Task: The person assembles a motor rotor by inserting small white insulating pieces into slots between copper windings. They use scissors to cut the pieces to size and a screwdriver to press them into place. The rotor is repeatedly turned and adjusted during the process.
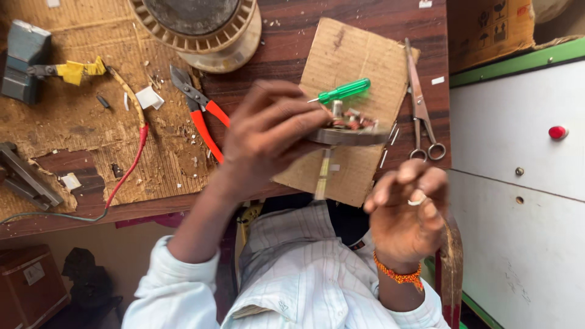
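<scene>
Left hand: raised above the wooden workbench, fingers closed around the rim of a round wound-coil assembly with a metal shaft, held over a cardboard sheet. Right hand: loosely curled near the bench edge, ring on one finger, beaded orange bracelet at the wrist; whether it pinches anything cannot be told. Nearby: green-handled screwdriver just behind the assembly, scissors right, red-handled pliers left, large spool behind.

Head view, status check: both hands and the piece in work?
Left hand grips round metal disc with copper windings. Right hand loosely curled, apart, empty. Green screwdriver and scissors lie just beyond.
</scene>
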